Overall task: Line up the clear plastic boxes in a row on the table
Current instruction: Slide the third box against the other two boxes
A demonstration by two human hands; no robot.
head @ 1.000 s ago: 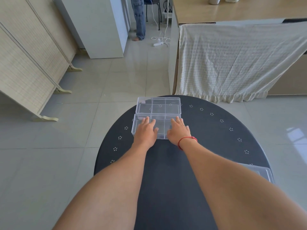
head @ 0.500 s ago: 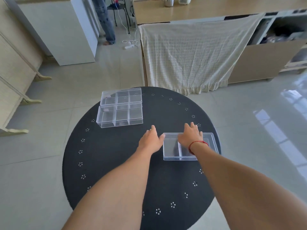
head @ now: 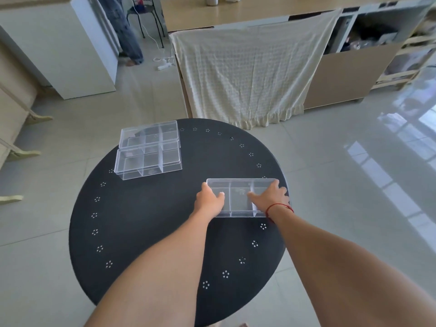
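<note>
Both hands, left [head: 209, 199] and right [head: 271, 197], clasp the ends of the 3rd box [head: 238, 197] on the tabletop [head: 146, 227]; it looks light, stiff and slippery, best held by its short ends.

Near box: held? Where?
Yes. Left hand grips the near box at its left end, right hand at its right end, fingers over the lid.

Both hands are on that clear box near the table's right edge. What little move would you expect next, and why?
Probably a slide of the third box left and away, toward the two boxes sitting side by side at the far left of the round table. The left hand and right hand grip its two ends, and it sits apart from the pair, so the row is unfinished.
</note>
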